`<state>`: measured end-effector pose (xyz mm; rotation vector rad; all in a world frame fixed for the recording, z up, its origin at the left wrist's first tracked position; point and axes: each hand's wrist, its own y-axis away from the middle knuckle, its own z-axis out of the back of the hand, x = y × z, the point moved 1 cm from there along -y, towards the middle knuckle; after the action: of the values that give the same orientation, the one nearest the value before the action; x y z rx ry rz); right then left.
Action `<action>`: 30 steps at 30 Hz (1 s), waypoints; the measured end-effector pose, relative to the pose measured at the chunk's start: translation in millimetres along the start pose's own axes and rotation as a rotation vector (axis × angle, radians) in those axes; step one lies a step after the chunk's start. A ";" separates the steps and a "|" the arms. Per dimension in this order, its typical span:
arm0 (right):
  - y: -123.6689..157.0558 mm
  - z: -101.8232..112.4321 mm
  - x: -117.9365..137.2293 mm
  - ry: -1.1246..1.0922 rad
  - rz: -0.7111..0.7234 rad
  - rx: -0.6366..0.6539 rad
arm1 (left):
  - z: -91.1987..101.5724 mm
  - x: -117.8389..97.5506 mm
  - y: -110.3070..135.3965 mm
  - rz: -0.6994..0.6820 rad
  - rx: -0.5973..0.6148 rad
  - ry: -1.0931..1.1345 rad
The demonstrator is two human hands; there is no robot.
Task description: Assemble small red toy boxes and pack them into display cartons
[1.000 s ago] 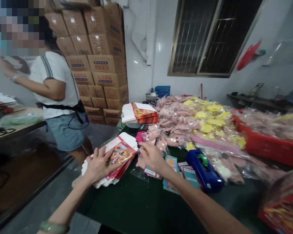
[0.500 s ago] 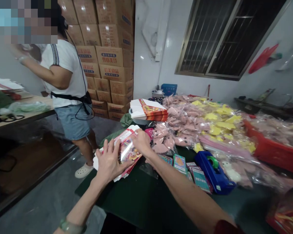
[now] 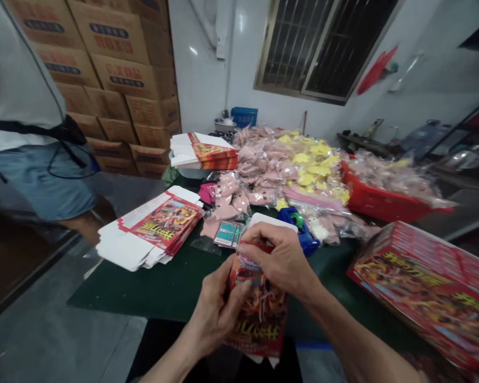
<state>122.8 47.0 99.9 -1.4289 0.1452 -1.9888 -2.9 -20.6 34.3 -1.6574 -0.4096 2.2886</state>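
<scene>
gripping a red printed cardboard carton (image 3: pixel 259 319) between both hands, the person holds it nearly upright over the near edge of the table. the left hand (image 3: pixel 217 308) curls around its lower side, fingers closed against the card and the palm mostly out of sight. the right hand (image 3: pixel 277 260) arches over the upper end, fingers bent in a firm pinch, with a white card flap (image 3: pixel 273 221) showing just beyond the fingers. the hands cover much of the carton, so how its flaps are folded is hard to make out.

just past the hands, a small group of teal printed cards (image 3: pixel 228 234) lies on a dark green table mat (image 3: pixel 143 287), and a blue tape dispenser (image 3: pixel 299 229) sits partly hidden behind the right hand. to the left, a loose pile of flat red-and-white carton blanks (image 3: pixel 151 231) rests on the mat. to the right, a stack of assembled red printed boxes (image 3: pixel 426 287) runs off the frame edge.

farther out, pink plush pieces in clear plastic bags (image 3: pixel 263 170) heap across the table beside a second stack of flat carton blanks (image 3: pixel 203 151) and a red plastic crate (image 3: pixel 375 197). a co-worker in a white t-shirt (image 3: pixel 16 69) and denim shorts (image 3: pixel 35 181) stands cut off at the left edge, before stacked brown cardboard cartons (image 3: pixel 111 69).
</scene>
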 end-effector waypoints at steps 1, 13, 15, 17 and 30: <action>4.2 3.6 -0.9 0.051 0.026 -0.014 | -6.9 -0.7 -1.0 0.032 0.035 0.070; 52.3 14.5 -55.5 0.012 0.035 -0.473 | 3.4 36.3 -6.5 0.017 -0.320 -0.031; 52.1 3.4 -70.1 -0.151 -0.017 -0.435 | 2.8 43.7 -6.5 -0.066 -0.272 -0.112; 55.3 -3.4 -76.9 -0.184 0.029 -0.454 | 3.2 49.5 -3.9 -0.082 -0.219 -0.159; 83.4 2.9 -41.0 0.282 0.274 -0.366 | -1.0 21.6 2.0 -0.379 -0.436 -0.209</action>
<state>170.2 7.6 30.3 -1.2496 0.8219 -1.9865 -8.6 -14.1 14.4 -1.3538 -1.2309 2.1836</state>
